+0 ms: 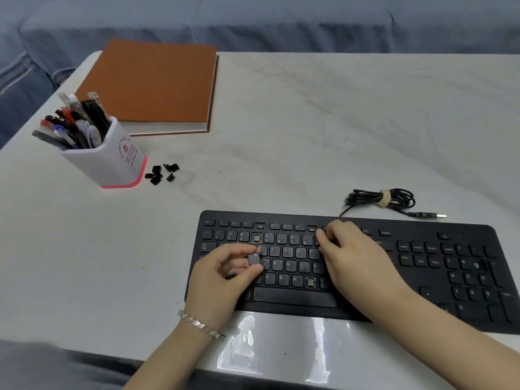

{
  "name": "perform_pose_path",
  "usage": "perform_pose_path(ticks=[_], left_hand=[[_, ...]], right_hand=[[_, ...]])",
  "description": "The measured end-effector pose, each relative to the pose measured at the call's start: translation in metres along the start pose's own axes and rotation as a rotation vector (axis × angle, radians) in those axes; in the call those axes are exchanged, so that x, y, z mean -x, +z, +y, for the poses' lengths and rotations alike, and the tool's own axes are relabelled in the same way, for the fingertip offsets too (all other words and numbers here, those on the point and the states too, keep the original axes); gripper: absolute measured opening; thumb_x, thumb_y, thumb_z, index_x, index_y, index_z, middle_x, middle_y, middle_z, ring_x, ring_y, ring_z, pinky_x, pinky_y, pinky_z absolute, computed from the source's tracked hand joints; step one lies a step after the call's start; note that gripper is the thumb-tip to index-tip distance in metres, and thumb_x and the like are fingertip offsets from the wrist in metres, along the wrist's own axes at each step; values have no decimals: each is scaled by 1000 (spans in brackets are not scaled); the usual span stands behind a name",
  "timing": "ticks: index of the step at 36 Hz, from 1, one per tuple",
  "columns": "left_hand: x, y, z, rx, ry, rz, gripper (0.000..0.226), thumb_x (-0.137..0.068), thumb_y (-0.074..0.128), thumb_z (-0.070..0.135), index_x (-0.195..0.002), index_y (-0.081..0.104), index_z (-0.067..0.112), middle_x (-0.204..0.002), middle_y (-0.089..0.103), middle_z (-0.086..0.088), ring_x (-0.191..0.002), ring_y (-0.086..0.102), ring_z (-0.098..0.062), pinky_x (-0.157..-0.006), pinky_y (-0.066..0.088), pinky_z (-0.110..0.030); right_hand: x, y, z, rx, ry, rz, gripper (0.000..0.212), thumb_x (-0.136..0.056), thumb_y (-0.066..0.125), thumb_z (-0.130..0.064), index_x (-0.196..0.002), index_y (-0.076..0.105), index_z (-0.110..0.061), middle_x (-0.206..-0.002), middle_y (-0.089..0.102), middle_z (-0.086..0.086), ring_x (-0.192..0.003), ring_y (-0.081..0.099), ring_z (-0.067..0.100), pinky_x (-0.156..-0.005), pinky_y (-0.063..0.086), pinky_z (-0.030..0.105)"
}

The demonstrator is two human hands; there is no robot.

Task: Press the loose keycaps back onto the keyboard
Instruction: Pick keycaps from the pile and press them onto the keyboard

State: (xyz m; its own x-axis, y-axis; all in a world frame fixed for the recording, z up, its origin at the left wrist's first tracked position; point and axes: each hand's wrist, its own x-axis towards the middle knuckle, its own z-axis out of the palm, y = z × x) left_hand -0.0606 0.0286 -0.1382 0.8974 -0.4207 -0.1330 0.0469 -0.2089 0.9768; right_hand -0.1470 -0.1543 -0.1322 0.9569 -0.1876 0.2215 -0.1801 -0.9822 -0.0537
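We see our left grip over the left half of the keyboard, pinching one keycap between thumb and fingers. The cap is tilted and sits just above the letter rows, near the R and F keys. Our right grip rests on the middle of the keyboard with its fingers bent and their tips down on the upper rows. We cannot tell whether it holds anything under them.

Several sockets stand bare. One is in the number row and one in the bottom letter row. Two more are in the function row.

A small heap of loose keycaps lies on the tabletop, well apart from the keyboard and just beside a pen cup. A brown book lies behind the cup. The keyboard's coiled cable lies just past its far edge. A bracelet circles our left wrist.
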Motion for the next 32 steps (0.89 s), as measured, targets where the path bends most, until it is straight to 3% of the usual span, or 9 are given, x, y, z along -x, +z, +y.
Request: perform_pose_path(ticks=[5,11,17,20,22,25,29,32], left_hand=[[1,0,0,8,5,7,33,-67,72,-13,-77,69,18,-80,73,12,-64,64,-2,-62,48,-9],[2,1,1,-6,-10,36,34,-67,73,-13,-75,70,20,-71,72,9,-59,60,0,-61,47,-8],[1,3,8,-9,-15,37,27,-67,73,-11,-72,67,15,-68,69,13,-57,56,4,-57,44,-7],[2,4,12,-18,-13,36,26,-68,73,-9,-72,66,15,-55,62,14,-53,52,4,-56,43,-7],[2,7,16,-27,-11,32,28,-67,74,-8,-71,67,19,-53,60,11,-51,51,3,-57,44,-7],[0,14,24,-32,28,-28,34,-67,72,-12,-71,69,21,-68,61,6,-55,53,5,-58,44,-7],[-3,32,36,-22,38,-206,35,-70,69,-14,-79,70,20,-79,65,1,-58,58,3,-61,47,-8],[-3,52,42,10,-1,-296,36,-69,69,-15,-83,68,17,-74,69,2,-57,60,-1,-59,48,-11]], right_hand=[[7,6,5,-24,-48,59,30,-61,79,-8,-88,69,3,-79,62,15,-64,59,30,-52,43,29],[9,8,8,-115,-39,69,28,-64,77,-10,-90,70,0,-89,63,17,-79,62,32,-64,49,34],[7,6,19,-366,95,23,21,-74,72,-6,-95,73,-9,-97,63,13,-88,61,32,-82,49,39],[8,5,16,-434,152,35,19,-77,69,-4,-96,72,-7,-99,63,11,-92,60,28,-88,45,32],[10,1,11,-532,202,46,19,-78,68,-4,-97,71,-7,-96,62,5,-93,57,20,-91,36,15],[11,-11,2,-764,295,54,18,-78,68,-7,-94,72,-16,-89,60,-11,-89,55,3,-85,31,0],[13,-26,-2,-1275,490,-62,26,-78,68,-5,-81,69,-31,-72,68,-13,-70,61,-2,-68,46,8],[18,-33,4,-1404,566,-105,28,-77,67,1,-79,68,-27,-64,68,-12,-60,60,1,-63,50,13]])
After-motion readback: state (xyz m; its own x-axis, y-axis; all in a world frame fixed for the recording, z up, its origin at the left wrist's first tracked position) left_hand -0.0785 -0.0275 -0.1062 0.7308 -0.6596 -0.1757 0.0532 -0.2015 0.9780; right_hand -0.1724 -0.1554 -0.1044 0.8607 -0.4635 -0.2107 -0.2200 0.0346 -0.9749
